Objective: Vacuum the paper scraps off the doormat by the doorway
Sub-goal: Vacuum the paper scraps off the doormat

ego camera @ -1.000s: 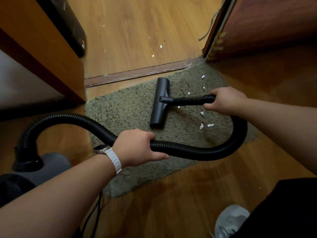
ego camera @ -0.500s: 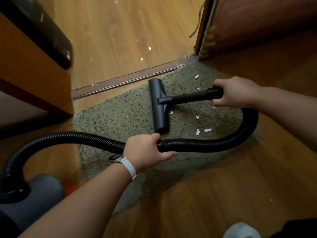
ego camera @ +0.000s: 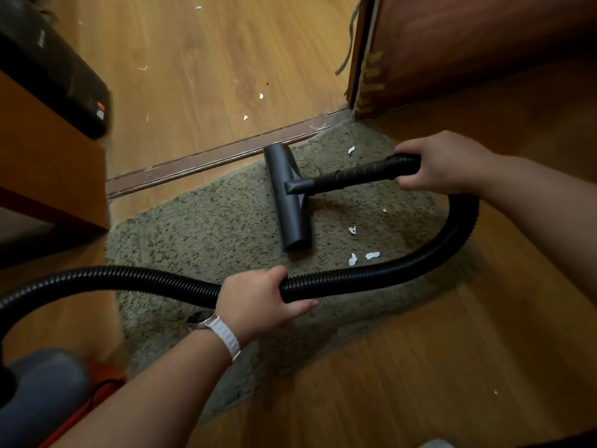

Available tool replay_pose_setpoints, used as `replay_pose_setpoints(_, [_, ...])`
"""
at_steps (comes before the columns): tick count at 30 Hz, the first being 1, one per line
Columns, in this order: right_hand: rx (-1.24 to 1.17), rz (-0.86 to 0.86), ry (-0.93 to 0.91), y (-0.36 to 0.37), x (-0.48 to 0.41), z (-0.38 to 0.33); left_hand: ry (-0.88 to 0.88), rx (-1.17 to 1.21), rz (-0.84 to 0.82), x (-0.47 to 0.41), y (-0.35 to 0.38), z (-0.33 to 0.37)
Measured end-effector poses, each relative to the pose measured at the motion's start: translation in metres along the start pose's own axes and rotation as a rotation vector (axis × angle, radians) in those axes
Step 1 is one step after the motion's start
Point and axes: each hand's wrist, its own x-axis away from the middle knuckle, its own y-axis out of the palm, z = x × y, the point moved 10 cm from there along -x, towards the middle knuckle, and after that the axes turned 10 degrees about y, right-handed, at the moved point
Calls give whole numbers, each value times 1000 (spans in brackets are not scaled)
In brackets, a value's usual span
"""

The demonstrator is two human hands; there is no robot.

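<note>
A shaggy olive doormat (ego camera: 206,234) lies before the door threshold. The black vacuum floor nozzle (ego camera: 289,198) rests on it, lengthwise toward the threshold. My right hand (ego camera: 442,161) grips the rigid black wand (ego camera: 358,174) where the hose joins it. My left hand (ego camera: 258,302), a white-strapped watch on its wrist, grips the ribbed black hose (ego camera: 403,263) lower down. White paper scraps (ego camera: 352,258) lie on the mat right of the nozzle, one more (ego camera: 351,150) near the door corner.
The grey vacuum body (ego camera: 42,389) sits at bottom left. A wooden cabinet (ego camera: 48,156) stands at left with a dark object (ego camera: 58,72) behind it. A reddish door (ego camera: 468,43) is at upper right. More scraps (ego camera: 261,96) dot the floor beyond the threshold (ego camera: 200,160).
The nozzle has slid along the mat toward the threshold. My right hand moved up and right with the wand. The scraps to the right stayed put.
</note>
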Motion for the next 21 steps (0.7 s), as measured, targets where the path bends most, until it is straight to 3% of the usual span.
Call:
replay_pose_setpoints(14, [-73,36,126,4,-18,41,-14,45,-9,-22,-10,17])
replay_pose_setpoints(21, [-46,-34,31,13,-15,12,0,25,-12,-18,-8,17])
